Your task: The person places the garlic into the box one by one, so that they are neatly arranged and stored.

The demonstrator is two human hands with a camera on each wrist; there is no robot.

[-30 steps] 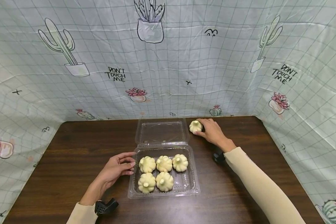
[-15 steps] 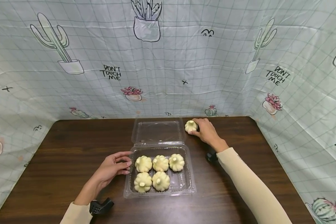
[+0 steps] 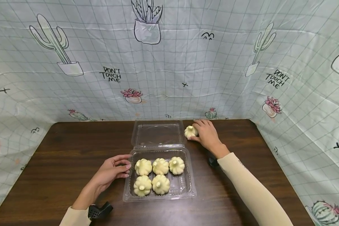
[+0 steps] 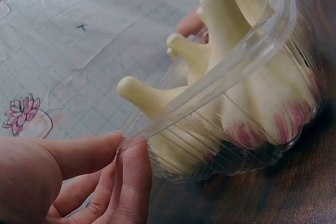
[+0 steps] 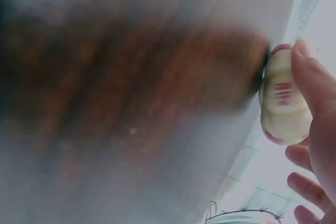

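A clear plastic clamshell container (image 3: 159,199) lies open, with several pale garlic bulbs (image 3: 160,184) in its base, stems up. My left hand (image 3: 108,171) is at the container's left side; the left wrist view shows thumb and forefinger pinching its rim (image 4: 202,98). Beyond, to the right of the raised-back lid (image 3: 158,135), my right hand (image 3: 207,134) holds one more garlic bulb (image 3: 190,131) between thumb and fingers. Seen from the right wrist, this bulb (image 5: 283,103) has purple streaks and is right at the dark tabletop.
Everything stands on a dark wood table (image 3: 82,141). A printed cloth (image 3: 164,69) with cactus drawings rises behind the table and along both sides. Inside the container, the front right part of the base shows bare ridged plastic.
The head view has shifted a little. My right hand and its garlic bulb have come slightly nearer to me beside the lid. The left hand keeps its place at the rim.
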